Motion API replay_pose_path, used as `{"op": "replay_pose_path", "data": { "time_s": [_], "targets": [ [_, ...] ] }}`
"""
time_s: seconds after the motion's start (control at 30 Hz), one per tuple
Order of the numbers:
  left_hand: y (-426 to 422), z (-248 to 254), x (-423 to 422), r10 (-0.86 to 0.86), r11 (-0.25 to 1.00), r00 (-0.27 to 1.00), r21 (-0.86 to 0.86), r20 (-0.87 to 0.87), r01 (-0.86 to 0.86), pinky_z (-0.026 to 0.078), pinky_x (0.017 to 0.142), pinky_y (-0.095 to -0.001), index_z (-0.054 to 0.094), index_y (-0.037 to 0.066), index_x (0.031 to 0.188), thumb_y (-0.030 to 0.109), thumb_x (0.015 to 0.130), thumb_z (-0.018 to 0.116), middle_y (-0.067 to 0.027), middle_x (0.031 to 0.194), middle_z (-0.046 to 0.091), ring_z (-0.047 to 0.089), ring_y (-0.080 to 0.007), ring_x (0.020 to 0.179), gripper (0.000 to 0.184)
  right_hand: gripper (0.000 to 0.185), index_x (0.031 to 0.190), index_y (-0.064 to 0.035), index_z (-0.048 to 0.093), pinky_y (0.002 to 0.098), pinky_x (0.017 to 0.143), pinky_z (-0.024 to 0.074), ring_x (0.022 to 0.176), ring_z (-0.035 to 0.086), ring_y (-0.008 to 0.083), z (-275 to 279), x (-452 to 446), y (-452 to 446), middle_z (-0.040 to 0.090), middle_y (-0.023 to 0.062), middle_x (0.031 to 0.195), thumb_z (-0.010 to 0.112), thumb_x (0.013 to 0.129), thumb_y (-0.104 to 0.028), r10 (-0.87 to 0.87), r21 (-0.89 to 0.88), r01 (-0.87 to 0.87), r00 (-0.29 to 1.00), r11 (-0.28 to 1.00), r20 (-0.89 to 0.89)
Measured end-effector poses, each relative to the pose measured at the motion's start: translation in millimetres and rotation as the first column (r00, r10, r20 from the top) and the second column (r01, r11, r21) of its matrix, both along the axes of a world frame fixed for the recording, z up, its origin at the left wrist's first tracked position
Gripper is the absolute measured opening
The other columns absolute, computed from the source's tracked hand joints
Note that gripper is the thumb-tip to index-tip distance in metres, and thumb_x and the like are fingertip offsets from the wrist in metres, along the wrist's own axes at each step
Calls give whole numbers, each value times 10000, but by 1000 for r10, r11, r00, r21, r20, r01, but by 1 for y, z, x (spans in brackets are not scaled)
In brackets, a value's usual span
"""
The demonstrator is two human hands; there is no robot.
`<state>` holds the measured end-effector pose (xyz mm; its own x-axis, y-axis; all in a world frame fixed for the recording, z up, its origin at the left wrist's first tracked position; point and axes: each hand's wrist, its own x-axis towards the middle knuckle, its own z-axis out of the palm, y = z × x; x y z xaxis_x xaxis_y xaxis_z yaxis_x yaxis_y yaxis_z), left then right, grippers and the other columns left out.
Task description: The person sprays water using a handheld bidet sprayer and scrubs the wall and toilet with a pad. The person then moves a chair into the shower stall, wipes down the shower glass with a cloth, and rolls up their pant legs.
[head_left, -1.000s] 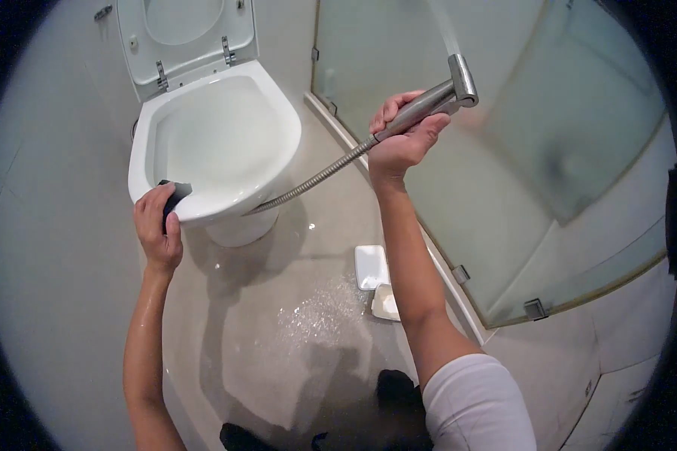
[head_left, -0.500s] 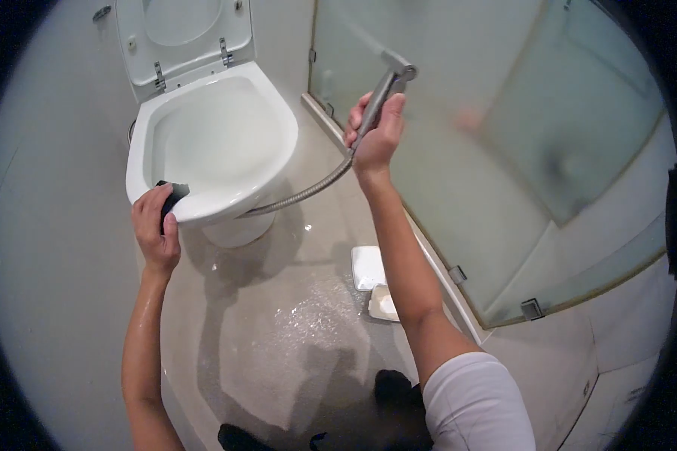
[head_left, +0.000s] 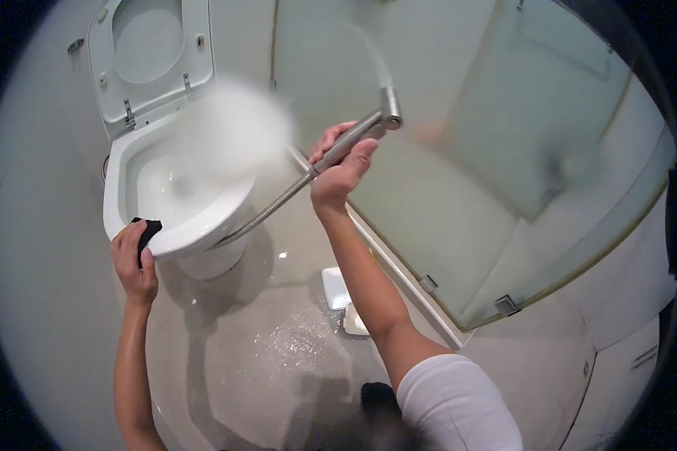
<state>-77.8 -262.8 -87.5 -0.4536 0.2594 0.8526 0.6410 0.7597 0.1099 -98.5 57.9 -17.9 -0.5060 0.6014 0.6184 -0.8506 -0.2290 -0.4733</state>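
My left hand (head_left: 135, 261) is closed around a dark cloth (head_left: 150, 234), pressed on the front-left rim of the white toilet bowl (head_left: 113, 197). Part of the cloth hangs over the inner edge, and the rest is hidden by my fingers. In my right hand (head_left: 341, 174) is a metal bidet sprayer (head_left: 359, 137), held to the right of the bowl with its head up. A faint arc of water rises from the nozzle. The sprayer's metal hose (head_left: 267, 210) runs down past the bowl's front. A white blur covers the bowl's right side.
The toilet seat and lid (head_left: 195, 64) stand raised against the wall. On the right is a frosted glass shower panel (head_left: 399, 203) above a low curb (head_left: 406, 278). Two small white containers (head_left: 334, 288) sit on the wet floor (head_left: 293, 342), partly behind my right forearm.
The view has shifted, and the scene sits further left. The sprayer has tilted further over to the right. A white blur has appeared over the bowl. Both hands keep their hold.
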Motion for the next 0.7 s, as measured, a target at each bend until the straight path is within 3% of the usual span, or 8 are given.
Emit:
{"op": "replay_pose_path", "data": {
  "time_s": [0.1, 0.2, 0.3, 0.43, 0.5, 0.57, 0.63, 0.7],
  "targets": [
    [-1, 0, 0, 3, 1000, 1000, -12, -9, -3, 339, 913, -398, 540, 3, 1084, 167, 829, 431, -142, 1081, 564, 489, -313, 1040, 323, 551, 901, -71, 390, 227, 463, 365, 548, 412, 107, 19, 16, 4, 402, 34, 687, 317, 862, -616, -97, 24, 101, 986, 995, -137],
    [-2, 0, 0, -3, 1000, 1000, -16, -7, 3, 339, 911, -400, 538, 2, 1082, 160, 820, 432, -142, 1081, 564, 490, -317, 1036, 324, 584, 914, -46, 367, 218, 465, 362, 544, 407, 99, 37, 33, -1, 391, 37, 698, 345, 848, -626, -333, 75, 350, 926, 934, -175],
    [-1, 1, 1, -3, 1000, 1000, -19, -2, 3, 339, 910, -402, 537, 3, 1080, 148, 813, 432, -144, 1082, 562, 490, -318, 1034, 321, 579, 926, -47, 366, 205, 457, 348, 536, 403, 89, 40, 36, -7, 392, 36, 698, 360, 845, -620, -430, 73, 443, 891, 893, -144],
    [1, 2, 3, 4, 1000, 1000, -19, 0, -4, 341, 908, -405, 536, 3, 1079, 151, 821, 428, -148, 1081, 561, 489, -320, 1032, 317, 549, 928, -46, 379, 198, 438, 329, 518, 394, 78, 39, 36, -11, 399, 35, 683, 364, 861, -591, -424, 156, 447, 892, 881, -158],
    [1, 1, 2, 1, 1000, 1000, -12, 2, -1, 342, 906, -406, 536, 3, 1079, 155, 825, 427, -149, 1080, 561, 489, -321, 1031, 316, 514, 917, -49, 399, 200, 413, 311, 493, 383, 73, 36, 31, -9, 408, 33, 663, 358, 877, -560, -298, 341, 329, 944, 881, -140],
    [1, 1, 2, 10, 1000, 1000, -25, -12, -10, 341, 909, -409, 536, 4, 1082, 165, 832, 427, -150, 1080, 561, 491, -324, 1028, 317, 479, 887, -49, 422, 206, 392, 305, 471, 374, 71, 32, 25, -12, 416, 29, 634, 338, 898, -521, -237, 336, 271, 961, 902, -140],
    [1, 2, 3, 7, 1000, 1000, -26, -6, -7, 341, 910, -409, 536, 3, 1083, 167, 832, 428, -149, 1079, 562, 493, -323, 1027, 318, 464, 865, -53, 437, 205, 377, 304, 448, 364, 69, 20, 15, -9, 419, 24, 613, 320, 910, -500, -64, 264, 51, 997, 963, 39],
    [1, 4, 4, 10, 1000, 1000, -27, -2, -10, 342, 911, -409, 536, 2, 1083, 169, 833, 429, -149, 1079, 562, 494, -323, 1026, 319, 458, 844, -57, 439, 208, 362, 304, 413, 359, 75, 12, 5, -6, 414, 21, 576, 312, 917, -491, -6, 218, -13, 996, 976, 88]
  ]
}}
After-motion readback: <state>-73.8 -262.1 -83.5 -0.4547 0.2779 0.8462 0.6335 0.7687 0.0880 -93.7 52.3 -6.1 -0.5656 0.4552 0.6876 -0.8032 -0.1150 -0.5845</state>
